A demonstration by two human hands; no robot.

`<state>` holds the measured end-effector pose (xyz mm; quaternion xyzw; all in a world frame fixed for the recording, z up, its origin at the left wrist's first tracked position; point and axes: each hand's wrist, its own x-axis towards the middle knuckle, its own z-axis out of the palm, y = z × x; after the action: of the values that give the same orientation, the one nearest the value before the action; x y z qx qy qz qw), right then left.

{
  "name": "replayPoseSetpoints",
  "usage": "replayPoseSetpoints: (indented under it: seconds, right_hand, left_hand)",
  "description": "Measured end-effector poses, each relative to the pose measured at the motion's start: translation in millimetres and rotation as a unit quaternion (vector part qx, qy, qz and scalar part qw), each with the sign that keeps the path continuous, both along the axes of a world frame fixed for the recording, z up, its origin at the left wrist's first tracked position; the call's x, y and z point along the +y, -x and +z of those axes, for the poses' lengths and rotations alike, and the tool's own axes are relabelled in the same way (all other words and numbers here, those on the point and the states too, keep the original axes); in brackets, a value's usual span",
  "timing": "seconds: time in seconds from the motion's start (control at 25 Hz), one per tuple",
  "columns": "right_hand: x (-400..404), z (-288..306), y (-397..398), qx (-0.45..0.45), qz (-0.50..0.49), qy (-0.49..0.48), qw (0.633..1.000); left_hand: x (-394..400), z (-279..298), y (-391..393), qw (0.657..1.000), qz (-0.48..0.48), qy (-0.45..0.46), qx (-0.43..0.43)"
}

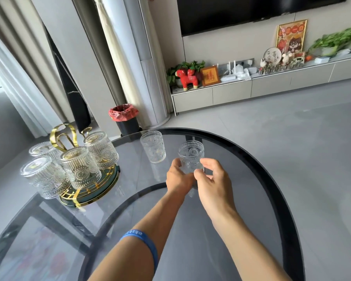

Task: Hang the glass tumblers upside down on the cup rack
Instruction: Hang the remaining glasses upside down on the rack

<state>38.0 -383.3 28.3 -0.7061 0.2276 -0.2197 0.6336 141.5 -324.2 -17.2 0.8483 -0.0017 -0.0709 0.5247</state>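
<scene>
An upright embossed glass tumbler (191, 155) sits between my two hands over the middle of the round glass table (241, 151). My left hand (177, 176) grips its lower left side. My right hand (213, 179) touches its lower right with thumb and fingers around it. A second tumbler (153, 147) stands upright and free on the table, behind and to the left. At the table's left stands the gold cup rack (64, 136) on a dark green round base (107, 184). Several tumblers hang upside down on it, among them a front middle one (80, 167) and a back right one (100, 149).
The table has a dark rim and a see-through top. A black bin with a red liner (124, 118) stands on the floor beyond the table. A low TV cabinet (251, 86) with ornaments runs along the far wall.
</scene>
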Motion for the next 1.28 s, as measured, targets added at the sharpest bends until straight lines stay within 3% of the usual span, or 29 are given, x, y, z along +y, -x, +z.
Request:
replayPoseSetpoints:
  seconds: [0.16, 0.36, 0.52, 0.72, 0.8, 0.88, 0.96, 1.04, 1.16, 1.28]
  right_hand:
    - [1.7, -2.5, -1.1, 0.001, -0.005, 0.033, 0.999]
    - [5.1, -12.3, 5.2, 0.04, -0.014, 0.064, 0.997]
    - [10.3, -11.3, 4.2, 0.013, -0.005, 0.062, 0.998]
    - [32.1, -5.1, 4.7, -0.001, 0.102, 0.146, 0.984]
    - [39.4, 0.9, 8.8, -0.005, 0.114, 0.094, 0.989]
    - [51.7, 10.4, 13.0, -0.028, 0.155, -0.058, 0.986]
    - [72.2, 19.1, 14.3, -0.057, 0.21, -0.219, 0.951]
    - [97.8, 25.7, 10.1, -0.085, 0.239, -0.307, 0.917]
    - [137.7, 45.8, -1.2, -0.116, 0.256, -0.341, 0.897]
    - [169.6, 75.9, -20.9, -0.081, 0.296, -0.27, 0.913]
  left_hand:
    - [11.8, -9.5, 5.2, 0.999, 0.025, 0.004, -0.048]
    - [15.2, -4.2, -1.1, 0.998, -0.016, -0.037, -0.048]
    - [35.4, 0.8, 21.3, 0.997, -0.026, 0.04, -0.053]
    - [92.7, 16.8, 52.6, 0.977, -0.148, 0.077, -0.136]
    - [120.9, 29.3, 60.4, 0.969, -0.171, 0.093, -0.155]
    - [149.7, 40.7, 68.4, 0.963, -0.169, 0.14, -0.154]
    - [172.6, 52.3, 78.5, 0.955, -0.132, 0.232, -0.132]
    - [187.7, 61.3, 85.9, 0.933, -0.092, 0.332, -0.102]
    - [209.6, 76.0, 87.7, 0.902, -0.061, 0.424, -0.059]
    - [245.9, 103.1, 72.7, 0.897, -0.011, 0.436, -0.075]
